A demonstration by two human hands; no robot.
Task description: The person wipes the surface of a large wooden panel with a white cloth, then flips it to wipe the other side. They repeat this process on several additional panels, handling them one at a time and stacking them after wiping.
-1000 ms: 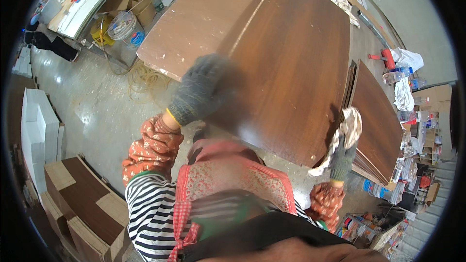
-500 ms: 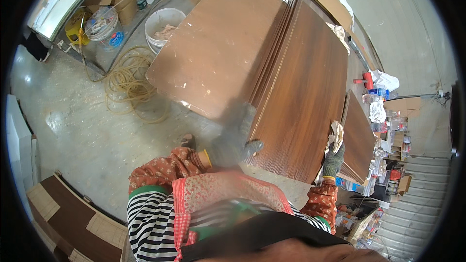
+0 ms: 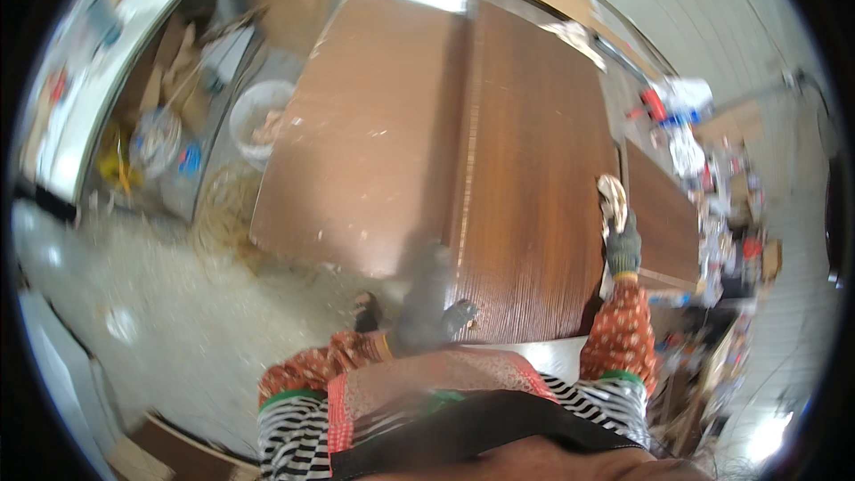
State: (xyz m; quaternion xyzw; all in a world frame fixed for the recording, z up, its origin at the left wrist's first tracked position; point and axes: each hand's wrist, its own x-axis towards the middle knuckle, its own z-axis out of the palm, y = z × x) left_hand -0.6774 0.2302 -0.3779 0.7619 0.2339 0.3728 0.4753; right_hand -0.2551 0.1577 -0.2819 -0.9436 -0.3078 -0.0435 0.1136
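A dark brown wood-grain panel (image 3: 534,178) lies on top of a stack in front of me. My left hand (image 3: 427,303), in a grey glove and blurred, is at its near left corner. The thumb lies on the panel's face and the fingers run along the side edge. At the right edge, my right hand (image 3: 623,245), in a dark glove, is closed on a whitish crumpled cloth (image 3: 613,200) against the panel. A plain lighter brown board (image 3: 374,134) lies to the left of the stack.
Another dark panel (image 3: 661,214) lies at the right, beside cluttered bottles and boxes (image 3: 726,205). A white bucket (image 3: 254,120) and a coiled hose (image 3: 236,214) are on the floor at the left. A long white-topped bench (image 3: 116,44) stands at the far left.
The view has turned, and the panel now appears straighter. My right hand with the cloth has moved farther up the right edge. My left hand stays at the near left corner.
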